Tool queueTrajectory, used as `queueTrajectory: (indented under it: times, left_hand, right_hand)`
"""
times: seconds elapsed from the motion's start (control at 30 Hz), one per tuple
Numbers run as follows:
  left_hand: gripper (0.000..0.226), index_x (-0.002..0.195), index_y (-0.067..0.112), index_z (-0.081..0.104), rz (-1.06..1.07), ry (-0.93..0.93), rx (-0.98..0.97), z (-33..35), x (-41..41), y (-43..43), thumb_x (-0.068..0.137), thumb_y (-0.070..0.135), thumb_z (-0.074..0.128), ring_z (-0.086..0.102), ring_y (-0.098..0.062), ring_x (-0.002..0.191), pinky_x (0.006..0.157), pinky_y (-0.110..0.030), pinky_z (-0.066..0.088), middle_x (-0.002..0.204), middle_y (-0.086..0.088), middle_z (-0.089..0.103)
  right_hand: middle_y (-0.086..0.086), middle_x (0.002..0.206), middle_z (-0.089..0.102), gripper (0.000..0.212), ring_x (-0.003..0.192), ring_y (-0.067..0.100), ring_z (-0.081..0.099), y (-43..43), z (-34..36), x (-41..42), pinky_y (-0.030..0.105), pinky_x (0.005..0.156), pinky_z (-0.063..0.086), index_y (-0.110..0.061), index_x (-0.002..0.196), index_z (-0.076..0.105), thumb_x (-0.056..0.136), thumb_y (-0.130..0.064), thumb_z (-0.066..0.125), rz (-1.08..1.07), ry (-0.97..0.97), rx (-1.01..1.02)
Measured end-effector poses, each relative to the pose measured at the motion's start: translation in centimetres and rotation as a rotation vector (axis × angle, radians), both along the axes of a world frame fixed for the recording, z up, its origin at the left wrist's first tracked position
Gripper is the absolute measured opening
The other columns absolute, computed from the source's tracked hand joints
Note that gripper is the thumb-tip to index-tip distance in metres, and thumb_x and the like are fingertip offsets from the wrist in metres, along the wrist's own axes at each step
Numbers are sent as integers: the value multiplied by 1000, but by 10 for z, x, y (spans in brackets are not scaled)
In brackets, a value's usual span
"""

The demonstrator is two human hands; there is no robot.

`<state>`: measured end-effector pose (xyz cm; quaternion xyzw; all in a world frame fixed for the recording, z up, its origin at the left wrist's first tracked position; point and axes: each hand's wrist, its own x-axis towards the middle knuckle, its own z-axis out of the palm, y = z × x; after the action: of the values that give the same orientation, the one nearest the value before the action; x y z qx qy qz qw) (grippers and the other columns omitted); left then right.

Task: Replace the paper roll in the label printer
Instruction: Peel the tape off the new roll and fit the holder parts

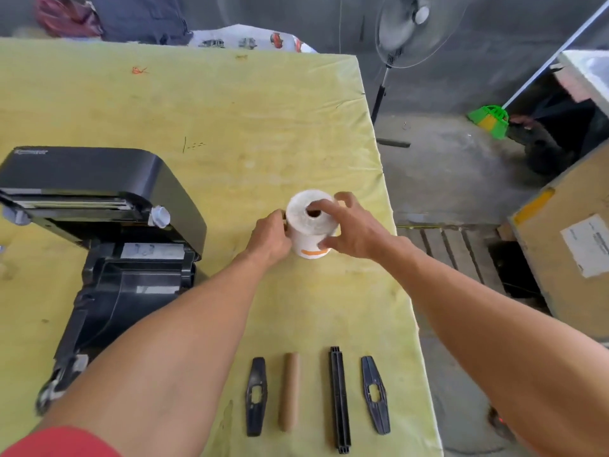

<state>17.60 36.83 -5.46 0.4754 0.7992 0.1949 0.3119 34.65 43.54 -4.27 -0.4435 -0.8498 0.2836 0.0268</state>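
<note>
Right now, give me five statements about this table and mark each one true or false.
1. The paper roll stands on end with its core hole facing up. True.
2. Only the right hand touches the roll. False: the left hand is on its other side too.
3. The label printer is closed. False: its cover is swung open.
4. A brown cardboard core lies near the table's front edge, between a black end plate and a long black spindle bar. True.
5. The spindle bar is already pushed through the roll. False: it lies on the table, apart from the roll.
</note>
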Motion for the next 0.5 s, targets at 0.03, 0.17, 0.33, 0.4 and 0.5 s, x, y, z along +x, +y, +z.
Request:
queueTrajectory:
  times: [0.03,0.17,0.33,0.4,0.5]
  left_hand:
    - [37,120,8,57,18,-20,9,-3,-1,0,83,5,60,63,-32,105,89,-41,51,115,-13,69]
    - [36,121,9,61,103,-101,17,-8,0,2,86,5,57,65,-30,102,91,-40,52,109,-12,72]
    - [26,120,10,62,383,-495,43,-3,6,-8,96,16,53,71,-26,92,87,-42,56,107,-10,72]
    - [17,100,18,67,470,-715,104,4,8,-13,98,28,54,72,-15,79,79,-37,55,91,2,75]
    - [20,90,22,69,458,-863,161,17,10,-21,92,40,61,72,-13,81,73,-33,53,80,9,76]
  right_hand:
    - [16,143,34,70,97,39,57,2,-1,1,36,86,48,-41,135,45,76,-25,79,29,-4,31]
    - [13,126,50,63,99,36,56,5,-4,-2,31,82,43,-31,132,53,75,-27,81,23,56,34]
    - [-6,128,57,60,101,22,58,-1,6,-1,34,81,50,-27,120,57,69,-33,87,-370,401,-238]
    - [5,129,61,57,99,24,65,-8,9,6,38,81,60,-17,121,56,74,-28,86,-549,646,-484]
    - [21,127,62,45,102,27,67,-24,15,14,38,79,63,-7,118,60,82,-25,80,-709,849,-755]
